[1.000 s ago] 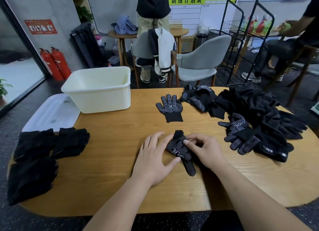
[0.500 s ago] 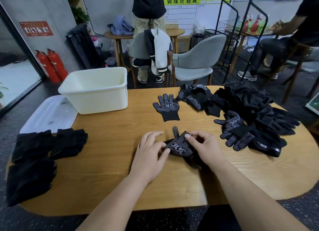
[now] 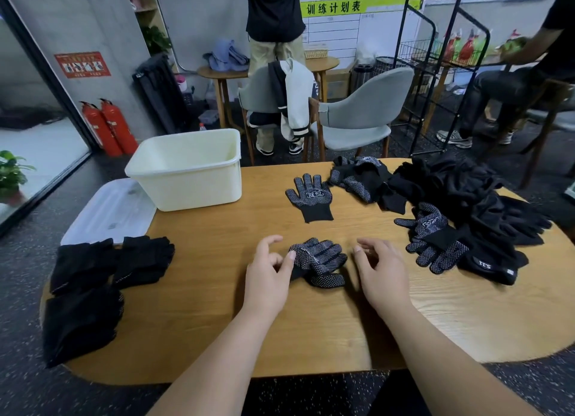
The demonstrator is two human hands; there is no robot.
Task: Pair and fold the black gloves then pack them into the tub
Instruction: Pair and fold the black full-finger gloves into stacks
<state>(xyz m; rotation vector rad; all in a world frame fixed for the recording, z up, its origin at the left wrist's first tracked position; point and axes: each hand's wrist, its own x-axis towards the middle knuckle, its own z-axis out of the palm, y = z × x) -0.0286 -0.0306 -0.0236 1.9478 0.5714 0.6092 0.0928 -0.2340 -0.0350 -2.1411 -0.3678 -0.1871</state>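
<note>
Now, the folded black knit glove bundle with white grip dots (image 3: 320, 260) lies on the oval wooden table (image 3: 217, 322) between your hands, well apart from the cream plastic tub (image 3: 186, 182). Your left hand (image 3: 267, 278) touches its edge with the thumb only, other fingers loosely curled; your right hand (image 3: 381, 272) hovers beside, fingers apart, empty. Risk: so lightly held, the springy knit may unfold, splitting the pair when lifted.

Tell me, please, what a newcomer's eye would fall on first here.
Probably the big heap of black gloves sprawled across the right side of the table. Next, the dotted glove bundle at front centre between the left hand and right hand, then the cream tub at the far left.
</note>
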